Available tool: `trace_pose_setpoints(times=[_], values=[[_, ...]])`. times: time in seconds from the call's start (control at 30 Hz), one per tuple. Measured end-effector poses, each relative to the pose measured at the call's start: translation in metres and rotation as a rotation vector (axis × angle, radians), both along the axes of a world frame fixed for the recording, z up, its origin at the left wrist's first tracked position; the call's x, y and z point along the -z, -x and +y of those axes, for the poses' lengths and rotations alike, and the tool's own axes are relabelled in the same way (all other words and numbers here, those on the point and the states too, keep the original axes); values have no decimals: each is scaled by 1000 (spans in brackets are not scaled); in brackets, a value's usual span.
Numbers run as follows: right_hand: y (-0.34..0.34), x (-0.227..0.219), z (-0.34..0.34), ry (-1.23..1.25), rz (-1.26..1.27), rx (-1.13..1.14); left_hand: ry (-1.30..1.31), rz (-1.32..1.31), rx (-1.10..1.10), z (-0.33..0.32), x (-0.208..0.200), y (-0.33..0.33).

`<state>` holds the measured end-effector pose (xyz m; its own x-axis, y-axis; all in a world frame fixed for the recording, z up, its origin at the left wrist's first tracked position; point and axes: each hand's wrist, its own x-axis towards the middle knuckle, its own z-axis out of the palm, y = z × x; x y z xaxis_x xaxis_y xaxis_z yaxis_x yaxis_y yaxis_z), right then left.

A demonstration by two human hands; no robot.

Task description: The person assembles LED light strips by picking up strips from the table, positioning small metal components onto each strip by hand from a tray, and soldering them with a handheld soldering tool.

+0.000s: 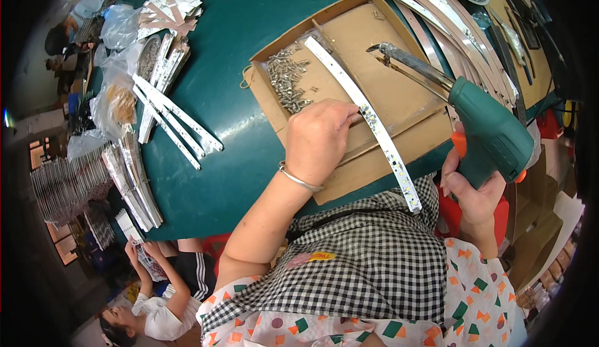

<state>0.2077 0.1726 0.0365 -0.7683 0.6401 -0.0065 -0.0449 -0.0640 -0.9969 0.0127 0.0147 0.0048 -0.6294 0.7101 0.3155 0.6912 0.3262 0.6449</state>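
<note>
The left hand (319, 140), knuckles up, pinches a narrow white circuit strip (380, 136) near mid-length, slanting above a brown cardboard tray (362, 24); the right hand (475, 192) wraps a green pistol-shaped soldering gun (493, 129). Small silvery metal pieces (284, 80) heap the tray's left. Loose white strips (187, 120) lie on the green worktop (218, 54). Some left fingers are hidden.

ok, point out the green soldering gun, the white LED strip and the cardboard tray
Green soldering gun (486, 117): head view, on its body
White LED strip (378, 130): head view, near mid-length, below the fingertips
Cardboard tray (388, 94): head view, bare floor right of the divider
</note>
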Motion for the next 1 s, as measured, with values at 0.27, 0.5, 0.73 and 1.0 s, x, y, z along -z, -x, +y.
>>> trace_pose_setpoints(times=[0.27,0.5,0.73,1.0], values=[[3,17,-9,-139,-8,-18,-36,-144,-35,0,-7,-2],[15,33,-14,-428,-142,-244,-57,-90,-15,-2,-4,-2],[20,47,-14,-302,-42,-202,-41,45,29,1,-2,-1],[29,35,-24,-198,-100,-198,66,110,86,0,-2,2]])
